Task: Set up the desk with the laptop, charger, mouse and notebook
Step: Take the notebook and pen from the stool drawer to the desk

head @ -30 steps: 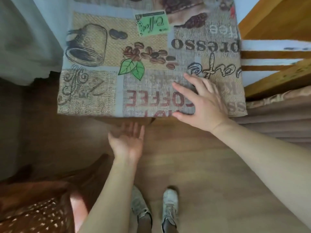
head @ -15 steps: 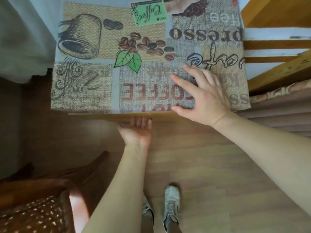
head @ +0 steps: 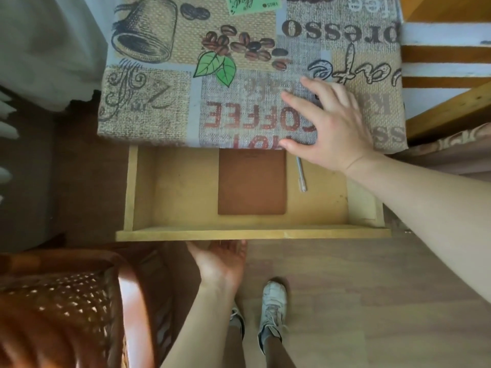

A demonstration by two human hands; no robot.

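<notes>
worktop cloth (head: 159, 107): burlap-look patchwork in tan, grey and pale blue under the right hand (head: 332, 128), printed with brown coffee beans, green leaves, a dark-outlined cup, a green label, red "COFFEE" lettering by the fingers.
drawer (head: 252, 235): pale yellow-tan wood, plain, its front edge just above the left hand (head: 220, 261).
notebook (head: 252, 181): plain rust-brown cover, between the two hands.
pen (head: 301, 173): silvery-white, just below the right hand's thumb.
floor (head: 358, 301): light brown wood grain.
chair (head: 61, 301): reddish-brown, woven seat dotted with light, left of the left hand.
shoes (head: 273, 304): white.
</notes>
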